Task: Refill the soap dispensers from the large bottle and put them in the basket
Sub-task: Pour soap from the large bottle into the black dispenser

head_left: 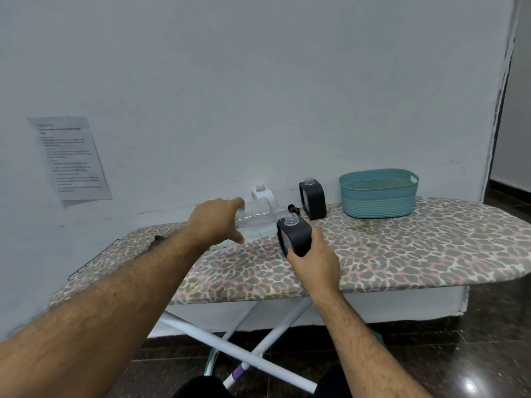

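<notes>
My left hand (215, 219) grips the large clear bottle (258, 215), which is tipped on its side with its neck over the open mouth of a dark grey dispenser (293, 234). My right hand (314, 261) holds that dispenser upright on the ironing board (402, 254). A second dark grey dispenser (312, 199) stands open-necked further back. A white dispenser (263, 193) stands behind the bottle, partly hidden. A black pump head (293, 208) lies between them. The teal basket (378, 193) sits at the back right and holds no dispenser.
The board has a leopard-print cover and stands against a white wall, with white crossed legs (244, 351) beneath. A printed sheet (70, 158) is taped to the wall on the left. A small dark object (156, 241) lies at the board's left end.
</notes>
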A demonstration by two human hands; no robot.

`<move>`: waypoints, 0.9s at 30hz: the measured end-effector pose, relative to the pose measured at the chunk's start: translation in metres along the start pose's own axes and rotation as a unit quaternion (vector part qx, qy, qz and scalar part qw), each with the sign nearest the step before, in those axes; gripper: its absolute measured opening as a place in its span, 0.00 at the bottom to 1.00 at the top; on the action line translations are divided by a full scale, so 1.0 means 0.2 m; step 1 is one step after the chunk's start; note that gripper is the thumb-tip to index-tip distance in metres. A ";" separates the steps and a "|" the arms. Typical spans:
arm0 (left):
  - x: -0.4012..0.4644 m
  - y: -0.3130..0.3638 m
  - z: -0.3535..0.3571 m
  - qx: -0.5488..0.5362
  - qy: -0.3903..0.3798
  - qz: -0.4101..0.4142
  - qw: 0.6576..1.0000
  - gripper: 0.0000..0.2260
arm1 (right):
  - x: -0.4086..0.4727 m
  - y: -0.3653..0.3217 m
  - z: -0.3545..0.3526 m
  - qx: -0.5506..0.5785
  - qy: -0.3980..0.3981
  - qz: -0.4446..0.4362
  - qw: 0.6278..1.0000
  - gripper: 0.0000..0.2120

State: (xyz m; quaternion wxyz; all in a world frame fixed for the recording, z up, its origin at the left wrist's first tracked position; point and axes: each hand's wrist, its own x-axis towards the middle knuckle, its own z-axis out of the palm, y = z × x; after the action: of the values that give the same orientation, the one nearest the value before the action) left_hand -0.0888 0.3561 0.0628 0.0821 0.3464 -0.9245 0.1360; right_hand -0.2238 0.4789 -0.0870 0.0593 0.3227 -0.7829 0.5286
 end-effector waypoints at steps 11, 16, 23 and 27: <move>0.00 0.00 0.00 0.001 -0.001 -0.002 1.000 0.32 | 0.00 0.00 0.00 0.008 -0.002 0.001 1.000 0.21; 0.01 0.00 -0.01 0.008 0.003 0.004 1.000 0.32 | 0.00 0.00 0.00 0.008 -0.001 0.004 1.000 0.21; 0.01 0.00 0.00 0.008 -0.001 -0.001 1.000 0.32 | 0.00 0.00 0.00 0.009 -0.004 0.005 1.000 0.21; 0.01 0.00 -0.01 0.009 -0.003 0.001 1.000 0.32 | 0.01 0.00 0.00 0.008 -0.003 0.002 1.000 0.22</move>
State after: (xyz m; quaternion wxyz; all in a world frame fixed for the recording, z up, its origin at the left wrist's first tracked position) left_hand -0.0906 0.3562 0.0653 0.0759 0.3463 -0.9239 0.1438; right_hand -0.2241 0.4783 -0.0858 0.0531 0.3228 -0.7795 0.5342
